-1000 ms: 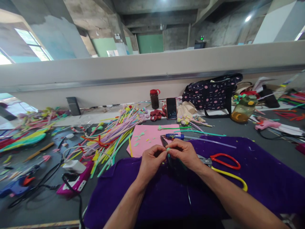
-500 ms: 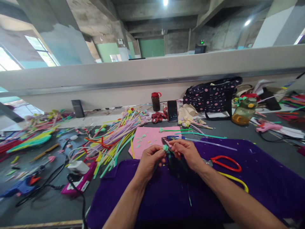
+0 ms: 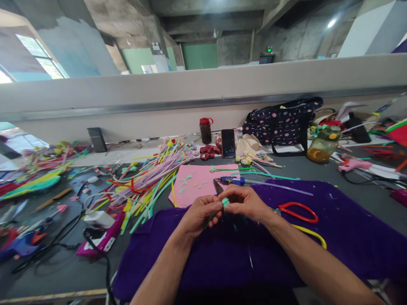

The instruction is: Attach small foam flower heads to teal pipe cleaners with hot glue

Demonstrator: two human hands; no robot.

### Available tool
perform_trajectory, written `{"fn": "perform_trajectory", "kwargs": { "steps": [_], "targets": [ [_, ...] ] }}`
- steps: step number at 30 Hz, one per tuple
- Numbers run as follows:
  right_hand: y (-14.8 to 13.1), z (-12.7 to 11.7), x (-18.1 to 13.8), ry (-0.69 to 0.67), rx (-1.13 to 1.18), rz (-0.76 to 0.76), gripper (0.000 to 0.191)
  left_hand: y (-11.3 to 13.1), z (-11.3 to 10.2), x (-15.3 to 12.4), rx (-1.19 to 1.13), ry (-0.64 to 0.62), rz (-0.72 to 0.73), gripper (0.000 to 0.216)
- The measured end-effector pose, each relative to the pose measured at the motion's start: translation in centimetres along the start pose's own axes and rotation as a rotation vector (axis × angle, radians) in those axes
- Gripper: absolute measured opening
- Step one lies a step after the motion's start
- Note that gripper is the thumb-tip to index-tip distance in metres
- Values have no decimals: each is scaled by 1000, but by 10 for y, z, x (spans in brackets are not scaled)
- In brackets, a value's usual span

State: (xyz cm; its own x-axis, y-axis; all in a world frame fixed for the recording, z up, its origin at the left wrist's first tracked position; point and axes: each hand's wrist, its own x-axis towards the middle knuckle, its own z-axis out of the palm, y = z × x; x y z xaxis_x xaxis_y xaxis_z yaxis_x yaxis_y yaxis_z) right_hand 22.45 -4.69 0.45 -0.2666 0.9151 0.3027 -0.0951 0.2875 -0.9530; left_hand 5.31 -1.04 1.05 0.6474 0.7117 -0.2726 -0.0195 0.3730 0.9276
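Note:
A small mint-green fuzzy flower-like piece (image 3: 225, 202) is held above the purple cloth, between both hands. My left hand (image 3: 201, 214) pinches its left side with thumb and forefinger, the other fingers curled. From the right, my right hand (image 3: 247, 203) closes thumb and fingertips on the same piece. A dark pointed tool tip (image 3: 218, 186) shows just behind the fingers. Under my right forearm lies a tool with a red loop handle (image 3: 299, 208) and a yellow handle (image 3: 313, 234); its front is hidden. The purple cloth (image 3: 216, 258) spreads beneath both hands.
Behind the hands lie a pink sheet (image 3: 190, 186) with green scraps and a blue-handled tool (image 3: 235, 181). Fuzzy stems (image 3: 159, 173) are heaped to the left, near a magenta power strip (image 3: 101, 239). A phone (image 3: 228, 144), bottle (image 3: 205, 130), bag (image 3: 276, 125) and jug (image 3: 323, 146) stand along the back.
My right hand has moved left and now grips the green piece alongside my left hand. The view has shifted slightly, and a red-and-green object has appeared at the right edge.

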Motion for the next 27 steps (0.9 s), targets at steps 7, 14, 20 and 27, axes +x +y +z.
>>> {"fn": "perform_trajectory", "kwargs": {
  "steps": [7, 14, 20, 27],
  "targets": [
    [0, 0, 0, 78, -219, -75, 20, -1, 0, 1, 20, 34, 0, 22],
    [-1, 2, 0, 118, -350, -95, 15, -2, 0, 2, 42, 66, -7, 23],
    [2, 2, 0, 145, -385, -123, 14, -3, 2, 2, 57, 95, 31, 23],
    [4, 3, 1, 172, -419, -152, 17, -5, 3, 2, 175, 141, 119, 22]
  ]
}}
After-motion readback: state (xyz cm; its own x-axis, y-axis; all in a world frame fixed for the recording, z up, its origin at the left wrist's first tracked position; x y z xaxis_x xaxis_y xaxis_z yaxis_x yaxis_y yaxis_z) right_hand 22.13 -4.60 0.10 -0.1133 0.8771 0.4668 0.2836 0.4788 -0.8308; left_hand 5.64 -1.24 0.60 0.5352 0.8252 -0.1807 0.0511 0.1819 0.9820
